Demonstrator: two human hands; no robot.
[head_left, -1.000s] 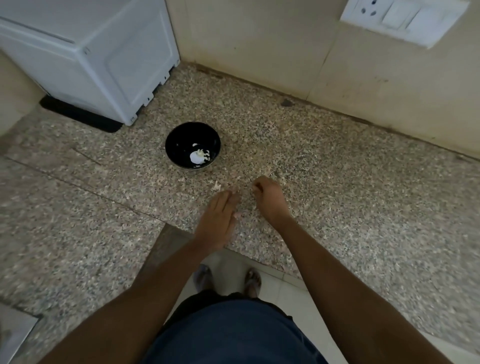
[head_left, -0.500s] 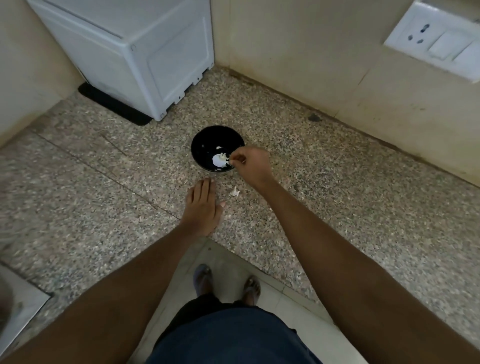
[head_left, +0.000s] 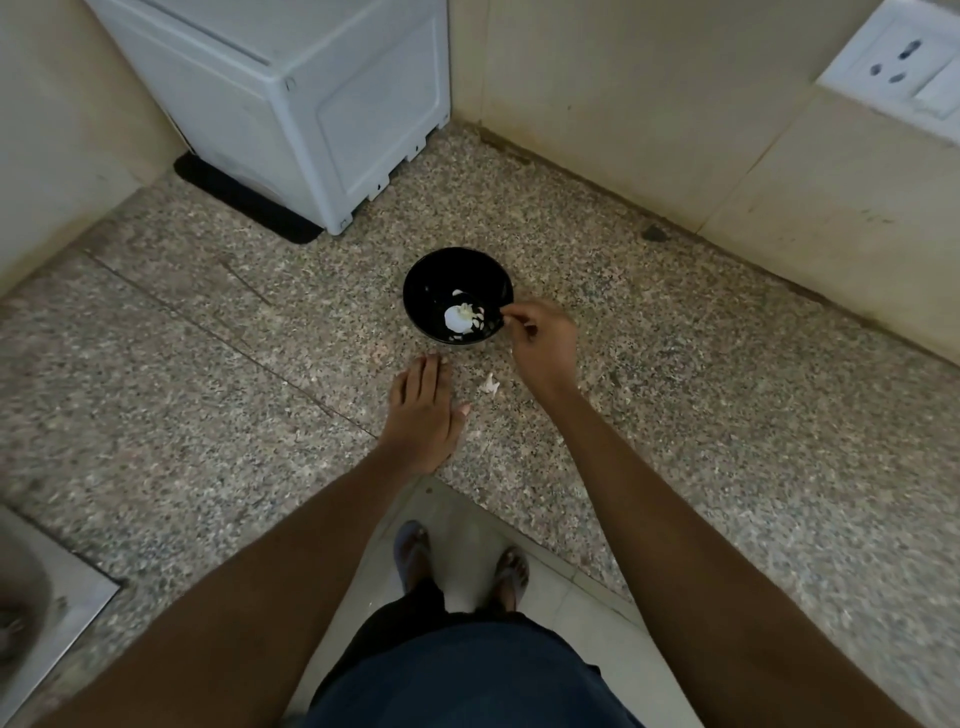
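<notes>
Just beside right fingers (head_left: 515, 313), black bowl (head_left: 428, 283).

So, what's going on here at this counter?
A person seems to be gathering white scraps into a black bowl on the speckled counter. The right hand is at the bowl's rim, fingertips pinched together; the left hand lies flat on the counter. One loose scrap lies between the hands.
</notes>
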